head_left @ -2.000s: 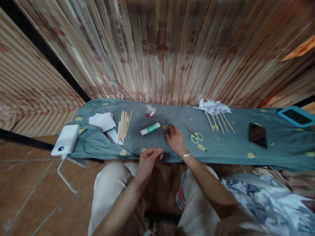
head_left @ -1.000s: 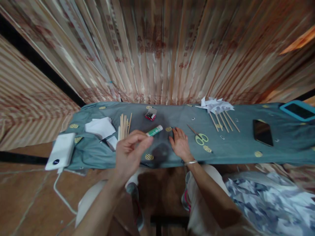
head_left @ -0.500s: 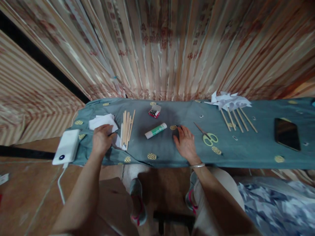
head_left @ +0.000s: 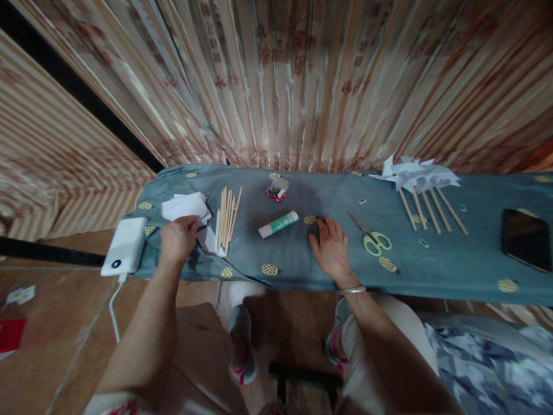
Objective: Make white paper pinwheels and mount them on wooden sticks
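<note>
My left hand (head_left: 178, 239) is closed in a pinch at the near edge of a stack of white paper (head_left: 185, 206); how many sheets are in its fingers is hidden. Just right of it lie a loose white paper piece (head_left: 207, 239) and a bundle of thin wooden sticks (head_left: 228, 219). My right hand (head_left: 330, 248), with a bangle at the wrist, rests palm down on the cloth, fingers apart and holding nothing. It lies between a glue stick (head_left: 279, 225) and scissors with green handles (head_left: 375, 242).
A small open red box of dark pins (head_left: 277, 189) stands behind the glue stick. White paper pinwheels on sticks (head_left: 421, 174) lie at the back right, a black phone (head_left: 525, 239) farther right. A white power bank (head_left: 125, 245) with a cable sits at the table's left edge.
My left hand has drawn its fingers together at the paper's edge. My right hand stays on the cloth. The whole view has shifted slightly.
</note>
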`<state>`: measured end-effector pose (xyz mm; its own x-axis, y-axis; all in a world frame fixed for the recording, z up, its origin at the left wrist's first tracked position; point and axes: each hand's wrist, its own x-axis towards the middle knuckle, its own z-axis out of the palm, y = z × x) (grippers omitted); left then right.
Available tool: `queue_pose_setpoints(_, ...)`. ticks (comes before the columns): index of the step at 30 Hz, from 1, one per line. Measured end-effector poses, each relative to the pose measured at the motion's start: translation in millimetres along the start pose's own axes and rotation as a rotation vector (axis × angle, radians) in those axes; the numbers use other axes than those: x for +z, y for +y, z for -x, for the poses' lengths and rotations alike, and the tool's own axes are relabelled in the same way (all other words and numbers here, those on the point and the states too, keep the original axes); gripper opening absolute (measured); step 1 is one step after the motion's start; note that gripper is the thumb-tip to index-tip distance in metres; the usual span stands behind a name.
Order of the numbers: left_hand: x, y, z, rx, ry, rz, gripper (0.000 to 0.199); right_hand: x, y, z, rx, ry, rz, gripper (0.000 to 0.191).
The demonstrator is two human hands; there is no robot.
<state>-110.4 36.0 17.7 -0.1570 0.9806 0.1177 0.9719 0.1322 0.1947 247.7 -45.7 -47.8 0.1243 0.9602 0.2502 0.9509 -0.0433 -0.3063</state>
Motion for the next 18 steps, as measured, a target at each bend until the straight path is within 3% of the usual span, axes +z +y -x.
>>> queue_pose_setpoints(18,0.0,-8,-8,-0.18,0.056,0.207,0.031,-1,-1,-1,-0.009,0.006,0.011,0.048)
